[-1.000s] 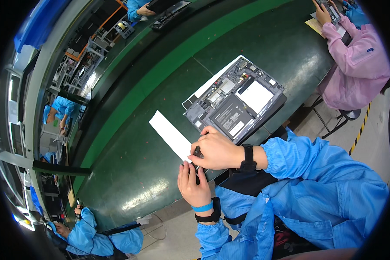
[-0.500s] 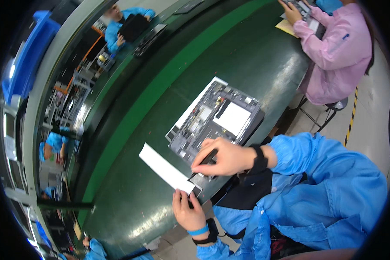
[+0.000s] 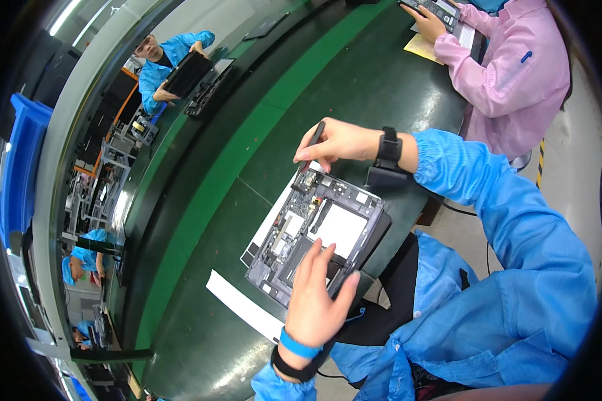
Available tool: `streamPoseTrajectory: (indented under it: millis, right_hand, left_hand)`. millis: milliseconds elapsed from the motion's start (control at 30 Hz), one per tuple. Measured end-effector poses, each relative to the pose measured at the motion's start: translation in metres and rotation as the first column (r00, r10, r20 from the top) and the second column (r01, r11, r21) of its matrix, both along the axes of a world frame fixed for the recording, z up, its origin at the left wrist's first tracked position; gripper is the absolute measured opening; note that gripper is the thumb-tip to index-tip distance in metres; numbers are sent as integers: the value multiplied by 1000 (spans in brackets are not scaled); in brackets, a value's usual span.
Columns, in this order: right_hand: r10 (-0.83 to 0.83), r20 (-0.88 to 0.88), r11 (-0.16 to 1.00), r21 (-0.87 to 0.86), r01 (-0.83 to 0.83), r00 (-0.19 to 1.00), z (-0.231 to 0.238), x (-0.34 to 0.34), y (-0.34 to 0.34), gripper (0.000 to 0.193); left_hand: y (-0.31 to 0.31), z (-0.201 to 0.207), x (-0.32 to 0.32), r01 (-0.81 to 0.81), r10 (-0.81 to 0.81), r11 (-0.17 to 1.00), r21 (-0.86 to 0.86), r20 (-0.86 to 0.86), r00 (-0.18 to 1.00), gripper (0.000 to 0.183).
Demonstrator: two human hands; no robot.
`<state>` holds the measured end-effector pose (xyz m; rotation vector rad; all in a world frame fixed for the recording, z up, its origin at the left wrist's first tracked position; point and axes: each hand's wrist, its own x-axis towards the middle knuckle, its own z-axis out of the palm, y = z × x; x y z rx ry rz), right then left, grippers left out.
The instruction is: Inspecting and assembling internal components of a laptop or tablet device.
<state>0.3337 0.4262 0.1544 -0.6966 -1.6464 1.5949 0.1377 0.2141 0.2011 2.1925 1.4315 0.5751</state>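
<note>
An opened laptop base (image 3: 284,244), its circuit board and inner parts exposed, lies on the green bench before me. A white rectangular pad (image 3: 341,230) covers part of its right half. At its far corner my right hand (image 3: 338,144) pinches slim black tweezers (image 3: 314,142), tip pointing down at the board's edge. My left hand (image 3: 314,294) is spread over the near edge of the base, fingers apart and holding nothing; its fingertips reach the base, though contact is unclear. A white strip (image 3: 237,307) lies left of it, one end by my left wrist.
Another white strip (image 3: 272,224) runs along the base's left side. The bench (image 3: 201,321) has a lighter green band. Across it, a person in blue (image 3: 174,57) holds a dark panel. At the far right, a person in pink (image 3: 508,80) handles a device above yellow paper (image 3: 423,48).
My right hand has moved up with the tweezers from the base's near end to its far corner. My left hand has left the white strip's end and come over the base.
</note>
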Motion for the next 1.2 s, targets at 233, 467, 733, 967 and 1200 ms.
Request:
streamPoseTrajectory:
  millis: [233,467,733,967,1200]
  right_hand:
    - [110,-25,990,-88,-112,994,-24,-1,5,27]
    - [134,-73,979,-146,-143,988,-26,-1,8,26]
    - [221,-51,958,-176,-227,974,-26,0,7,28]
    - [193,25,964,-190,-185,981,-26,-4,6,26]
    - [148,68,971,-200,-132,987,-23,-2,7,25]
  left_hand:
    - [70,-35,8,-65,61,997,-42,-93,994,58]
    - [81,-32,23,-86,84,987,-138,-16,996,56]
    - [75,-30,23,-8,7,989,-148,-3,1000,45]
    - [72,-26,23,3,0,986,-164,17,1000,32]
    - [73,-29,22,49,-48,993,-104,16,999,28]
